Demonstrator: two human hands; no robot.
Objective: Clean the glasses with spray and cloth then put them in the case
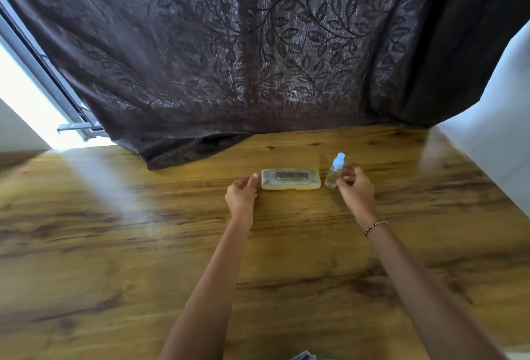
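A translucent pale glasses case (290,179) lies closed on the wooden table (143,245), with a dark shape showing through its lid. Just right of it stands a small clear spray bottle (334,172) with a light blue cap. My left hand (242,192) hovers beside the case's left end, fingers loosely curled, holding nothing. My right hand (354,187) is next to the bottle's right side, fingers relaxed close to it; it is blurred and no grip shows. No cloth is visible.
A dark brown leaf-patterned curtain (258,58) hangs behind the table, its hem lying on the far edge. A bright window frame (43,73) is at the left and a white wall (502,130) at the right.
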